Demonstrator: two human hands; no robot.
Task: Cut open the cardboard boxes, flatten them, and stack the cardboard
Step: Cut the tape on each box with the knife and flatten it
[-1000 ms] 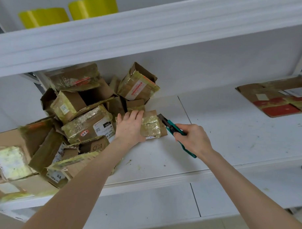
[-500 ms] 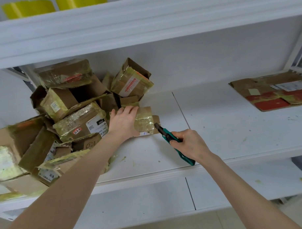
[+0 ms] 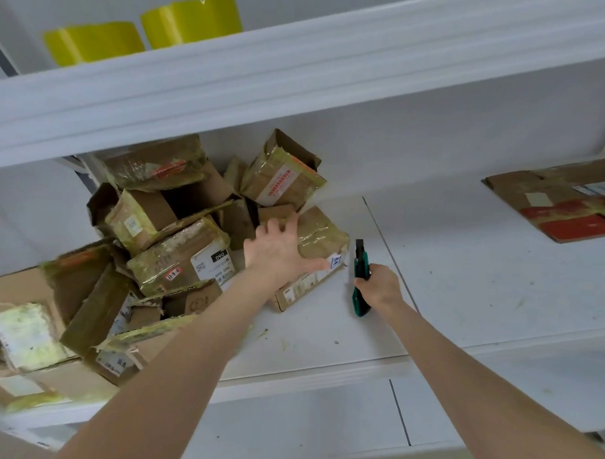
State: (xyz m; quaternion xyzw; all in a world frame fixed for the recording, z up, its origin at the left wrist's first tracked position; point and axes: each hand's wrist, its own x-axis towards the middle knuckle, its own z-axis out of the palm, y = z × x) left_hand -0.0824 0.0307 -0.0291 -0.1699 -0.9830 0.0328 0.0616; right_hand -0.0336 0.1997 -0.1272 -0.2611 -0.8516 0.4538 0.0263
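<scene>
A small taped cardboard box (image 3: pixel 323 235) lies on the white shelf (image 3: pixel 446 286), at the right edge of a pile of taped boxes (image 3: pixel 176 259). My left hand (image 3: pixel 278 249) holds this box, fingers over its top and thumb along its near side. My right hand (image 3: pixel 379 287) grips a green utility knife (image 3: pixel 360 279), blade end pointing up, just to the right of the box and apart from it. Flattened cardboard (image 3: pixel 566 204) with red tape lies at the far right of the shelf.
Two yellow-green tape rolls (image 3: pixel 143 31) stand on the upper shelf, whose thick white front edge (image 3: pixel 300 68) overhangs the pile. A seam (image 3: pixel 389 253) runs across the shelf board right of the knife. Another white shelf (image 3: pixel 321 425) sits below.
My left hand has pulled the small box nearer and turned it, thumb now on its side. My right hand has swung the knife upright and drawn it away from the box.
</scene>
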